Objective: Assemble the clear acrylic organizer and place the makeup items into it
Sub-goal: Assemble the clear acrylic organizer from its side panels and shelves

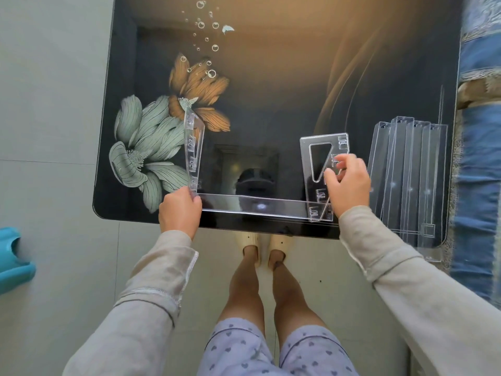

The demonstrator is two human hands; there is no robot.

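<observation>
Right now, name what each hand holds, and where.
Left hand grips left side panel at its near end; right hand pinches right side panel at its slotted edge.

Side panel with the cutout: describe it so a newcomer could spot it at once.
On the flower-printed dark table, look near the front edge, just left of the stacked clear strips. The right hand pinches a clear panel there, broad face showing. Unlike the other side panel, edge-on by the left hand, it shows a large rounded triangular cutout.
</observation>
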